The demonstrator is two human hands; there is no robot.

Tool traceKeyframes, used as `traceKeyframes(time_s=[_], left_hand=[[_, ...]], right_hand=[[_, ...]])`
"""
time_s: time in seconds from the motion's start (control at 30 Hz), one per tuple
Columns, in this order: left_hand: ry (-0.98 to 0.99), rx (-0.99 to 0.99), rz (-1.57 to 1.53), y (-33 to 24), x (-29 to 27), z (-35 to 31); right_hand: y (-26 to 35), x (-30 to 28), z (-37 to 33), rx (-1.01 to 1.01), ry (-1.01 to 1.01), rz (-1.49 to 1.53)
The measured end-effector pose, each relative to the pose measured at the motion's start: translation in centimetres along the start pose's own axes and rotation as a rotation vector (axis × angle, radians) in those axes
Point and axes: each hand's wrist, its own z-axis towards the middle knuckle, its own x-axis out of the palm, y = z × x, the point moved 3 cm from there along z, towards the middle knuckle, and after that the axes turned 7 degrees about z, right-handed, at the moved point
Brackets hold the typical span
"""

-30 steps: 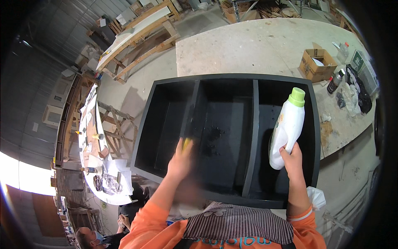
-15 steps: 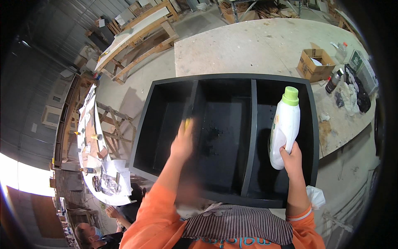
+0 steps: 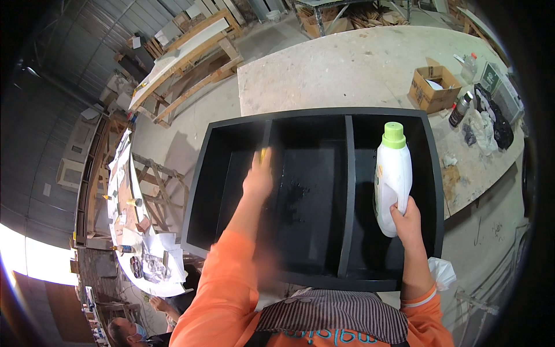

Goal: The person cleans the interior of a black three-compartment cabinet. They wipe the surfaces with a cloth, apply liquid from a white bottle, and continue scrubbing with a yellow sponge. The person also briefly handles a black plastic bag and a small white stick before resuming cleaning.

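Note:
A black open cabinet (image 3: 312,115) with three compartments lies in front of me. My right hand (image 3: 406,220) grips the base of a white bottle with a green cap (image 3: 393,173), held upright over the right compartment. My left hand (image 3: 258,178) reaches into the cabinet near the left divider, closed on a small yellow thing (image 3: 263,155), blurred by motion. Wet spots (image 3: 298,194) glisten on the middle compartment's black floor. Both my sleeves are orange.
A large plywood worktable (image 3: 347,63) lies behind the cabinet, with a cardboard box (image 3: 435,88), a spray can (image 3: 459,109) and dark cloths (image 3: 491,118) at its right. Wooden trestles (image 3: 167,173) and a cluttered bench (image 3: 139,243) stand at left. Another person (image 3: 130,332) sits lower left.
My left hand has moved farther up into the cabinet along the left divider. The bottle in my right hand has risen slightly and stays upright.

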Motion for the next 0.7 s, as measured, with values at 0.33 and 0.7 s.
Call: traceKeyframes(time_s=[0.33,0.7], left_hand=[[0.088,0.062,0.184,2.4,0.5,-12.7],[-0.064,0.067,0.178,0.7,0.8,-3.1]], right_hand=[[0.5,0.4,-0.2,-0.05,0.014,-0.053],[0.7,-0.3,-0.3,-0.014,0.011,-0.019]])
